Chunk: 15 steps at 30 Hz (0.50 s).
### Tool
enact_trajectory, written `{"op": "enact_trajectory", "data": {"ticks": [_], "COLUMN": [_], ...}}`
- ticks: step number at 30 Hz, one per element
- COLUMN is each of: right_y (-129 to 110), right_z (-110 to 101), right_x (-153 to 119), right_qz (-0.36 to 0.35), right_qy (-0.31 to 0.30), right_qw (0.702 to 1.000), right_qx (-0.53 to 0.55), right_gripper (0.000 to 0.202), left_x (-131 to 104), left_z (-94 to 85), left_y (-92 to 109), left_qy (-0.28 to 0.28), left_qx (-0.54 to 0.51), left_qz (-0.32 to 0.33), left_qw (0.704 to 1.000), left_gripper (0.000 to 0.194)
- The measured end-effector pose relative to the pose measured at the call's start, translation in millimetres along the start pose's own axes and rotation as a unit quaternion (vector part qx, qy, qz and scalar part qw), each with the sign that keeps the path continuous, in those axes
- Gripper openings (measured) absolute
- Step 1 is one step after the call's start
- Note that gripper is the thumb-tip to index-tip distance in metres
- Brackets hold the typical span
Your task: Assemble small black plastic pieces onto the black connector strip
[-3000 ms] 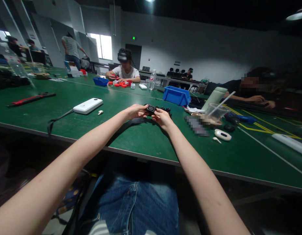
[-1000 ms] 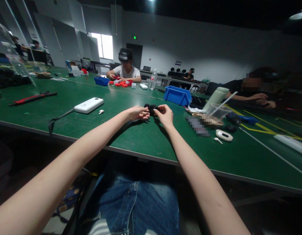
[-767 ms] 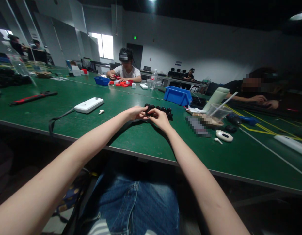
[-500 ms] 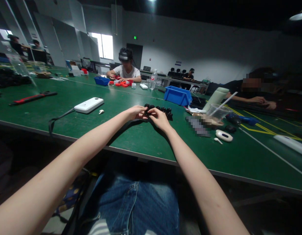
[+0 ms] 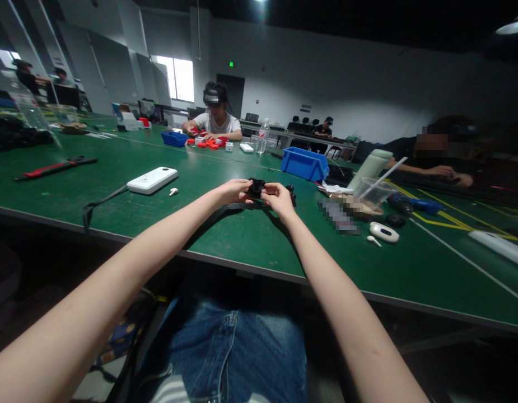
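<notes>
Over the green table (image 5: 225, 246), a small black part (image 5: 256, 188) sits between my two hands; its exact kind is too dark and small to make out. My left hand (image 5: 236, 192) is closed on its left side, thumb below and fingers above. My right hand (image 5: 279, 198) has its fingers bent at the part's right side, in a pinch. Just behind my right hand, more black parts (image 5: 291, 193) show on the table, partly hidden by it.
To the left lie a white power bank (image 5: 153, 180) with a strap, an earbud (image 5: 173, 191) and a red-black tool (image 5: 57, 167). A blue bin (image 5: 304, 163) stands beyond my hands. Rightward are a plastic cup (image 5: 374, 196), a green tumbler (image 5: 370, 168) and an earbud case (image 5: 385, 232). Co-workers sit around.
My right hand has shifted slightly right, and more of the black part between my hands now shows. The row of black parts behind is now more covered by my right hand.
</notes>
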State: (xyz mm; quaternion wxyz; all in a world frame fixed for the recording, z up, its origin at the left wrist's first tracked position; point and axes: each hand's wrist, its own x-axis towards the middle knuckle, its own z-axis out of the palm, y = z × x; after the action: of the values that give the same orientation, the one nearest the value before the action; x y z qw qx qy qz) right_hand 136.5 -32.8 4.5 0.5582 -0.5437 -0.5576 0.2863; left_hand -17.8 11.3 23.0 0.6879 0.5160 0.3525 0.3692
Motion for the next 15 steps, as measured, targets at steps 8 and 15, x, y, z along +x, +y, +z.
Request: {"op": "enact_trajectory", "data": {"ticks": [8,15], "right_y": [-16.9,-20.4], "right_z": [4.5,6.6], "right_x": [-11.6,-16.0], "right_qz": [0.148,0.144], "right_qy": [-0.057,-0.085], "right_qw": [0.978,0.974], "right_qx": [0.136,0.154], "right_gripper": [0.014,0.028], "left_x": [-2.4,-5.1], "left_z": [1.1,3.6], "left_y": [1.3,2.3], "left_qy": [0.006,-0.003], "left_qx": [0.025,0.055], "left_qz": [0.001,0.012], "left_qw": [1.0,0.998], "left_gripper": [0.009,0.01]}}
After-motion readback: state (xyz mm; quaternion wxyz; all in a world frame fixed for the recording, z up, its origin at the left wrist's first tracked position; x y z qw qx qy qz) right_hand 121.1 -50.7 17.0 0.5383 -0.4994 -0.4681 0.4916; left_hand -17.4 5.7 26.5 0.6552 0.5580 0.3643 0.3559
